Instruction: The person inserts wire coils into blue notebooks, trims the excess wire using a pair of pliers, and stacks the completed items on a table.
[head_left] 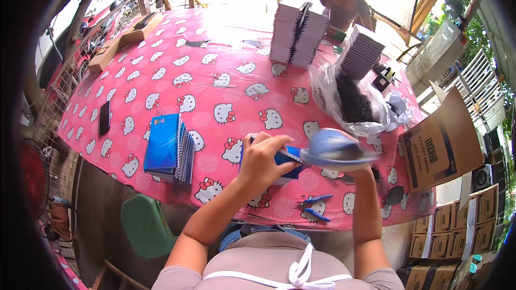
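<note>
Blue-covered spiral notebook (291,173) lies at the near edge of the table, just in front of the person, with its bound edge toward the right. The left hand (262,158) holds it, thumb on the near side and forefinger on the far side of the coil, a narrow grip around the spine. The right hand (359,171) is raised just beside it and seems to carry a light-blue object (338,147), too smeared by motion to name; its fingers are hidden behind that object, so I cannot tell how they close.

Judging by the coil between the left fingers, the step in hand looks like work on the notebook's spiral binding. The next move seems to call for keeping the spine steady with the left hand while the right clears the coil without snagging it.

Two blue-handled tools, apparently pliers (317,215), lie on the pink tablecloth (215,139) near the right forearm. A stack of blue spiral notebooks (163,142) sits to the left, apart from both hands; beyond the right hand, a plastic bag (321,90) holds a tangle of black coils (355,102).
</note>
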The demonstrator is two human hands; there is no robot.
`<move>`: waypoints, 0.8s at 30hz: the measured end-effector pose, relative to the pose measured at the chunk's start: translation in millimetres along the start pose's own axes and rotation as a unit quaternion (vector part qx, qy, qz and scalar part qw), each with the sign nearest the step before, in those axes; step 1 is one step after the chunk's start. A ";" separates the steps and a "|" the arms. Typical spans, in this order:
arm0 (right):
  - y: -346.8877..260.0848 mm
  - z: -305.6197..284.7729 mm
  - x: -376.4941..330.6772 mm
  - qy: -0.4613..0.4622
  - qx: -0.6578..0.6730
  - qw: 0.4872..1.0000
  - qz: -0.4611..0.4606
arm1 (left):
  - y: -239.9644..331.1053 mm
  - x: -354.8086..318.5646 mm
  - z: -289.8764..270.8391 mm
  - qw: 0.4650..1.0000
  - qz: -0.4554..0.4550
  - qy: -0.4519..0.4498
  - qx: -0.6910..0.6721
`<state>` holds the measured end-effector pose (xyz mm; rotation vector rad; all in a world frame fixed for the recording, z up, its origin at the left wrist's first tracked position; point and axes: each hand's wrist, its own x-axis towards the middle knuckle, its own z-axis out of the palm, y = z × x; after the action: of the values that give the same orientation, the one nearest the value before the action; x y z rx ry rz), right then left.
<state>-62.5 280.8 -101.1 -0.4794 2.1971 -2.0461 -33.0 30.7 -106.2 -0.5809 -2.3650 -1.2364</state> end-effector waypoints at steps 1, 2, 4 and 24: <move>-17.0 2.8 9.0 -0.032 -0.272 0.959 -0.076 | 1.8 4.8 -3.3 1.000 0.006 0.002 0.006; -10.3 -0.1 17.5 0.032 -0.434 0.899 -0.038 | 2.8 6.8 -6.5 1.000 0.011 0.003 0.011; -9.3 -3.4 11.9 0.039 -0.127 0.991 0.018 | -10.1 0.2 -10.0 0.999 0.021 0.038 0.017; 43.0 16.4 35.7 0.080 -0.562 0.820 0.073 | -61.4 -29.8 -16.0 0.872 -0.155 0.052 -0.461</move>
<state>-98.4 256.7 -140.1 -0.1657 3.2098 -0.5021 -38.4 -19.8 -154.6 -0.3685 -1.6888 -2.4854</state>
